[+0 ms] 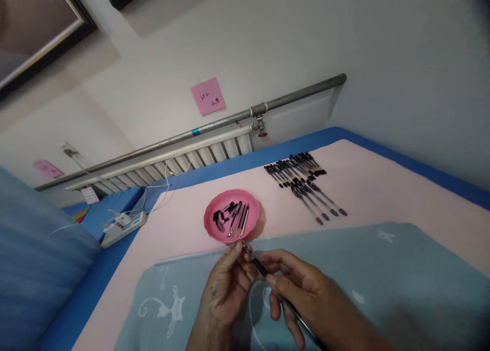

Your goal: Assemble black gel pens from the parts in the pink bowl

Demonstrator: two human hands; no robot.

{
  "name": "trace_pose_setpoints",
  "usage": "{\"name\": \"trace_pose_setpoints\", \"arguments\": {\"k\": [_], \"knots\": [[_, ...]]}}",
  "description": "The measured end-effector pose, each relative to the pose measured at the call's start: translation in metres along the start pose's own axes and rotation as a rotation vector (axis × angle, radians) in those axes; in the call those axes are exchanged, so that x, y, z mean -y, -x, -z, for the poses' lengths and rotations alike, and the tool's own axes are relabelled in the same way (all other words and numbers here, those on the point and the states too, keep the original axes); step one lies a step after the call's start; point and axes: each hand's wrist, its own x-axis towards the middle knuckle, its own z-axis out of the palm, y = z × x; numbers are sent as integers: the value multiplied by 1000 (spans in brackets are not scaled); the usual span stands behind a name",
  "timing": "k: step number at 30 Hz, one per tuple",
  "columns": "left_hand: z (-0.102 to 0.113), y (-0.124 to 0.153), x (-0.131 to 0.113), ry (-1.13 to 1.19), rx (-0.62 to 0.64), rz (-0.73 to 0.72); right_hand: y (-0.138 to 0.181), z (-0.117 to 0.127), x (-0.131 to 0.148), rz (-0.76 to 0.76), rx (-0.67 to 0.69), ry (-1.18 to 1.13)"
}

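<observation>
A pen with a black grip section slants between both hands in front of the pink bowl. My left hand pinches the pen's far end between thumb and fingertips; any small part held there is mostly hidden. Around the barrel, farther back, the thumb and fingers of my right hand are closed. Just beyond my left fingertips, the pink bowl holds loose black caps and several thin pen parts.
Black pens lie in rows at the back right, with several clear-barrelled pens before them. A teal cloth covers the pink tabletop's near side. At left are a power strip and cables; a radiator stands behind.
</observation>
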Motion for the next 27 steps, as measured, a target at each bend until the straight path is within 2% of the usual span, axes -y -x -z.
{"name": "trace_pose_setpoints", "arguments": {"k": [7, 21, 27], "knots": [[2, 3, 2, -131, 30, -99, 0, 1, 0, -22, -7, -17], [-6, 13, 7, -264, 22, -164, 3, 1, -2, 17, -25, -5], [-6, 15, 8, -294, 46, -167, 2, -1, -4, 78, -118, 131]]}}
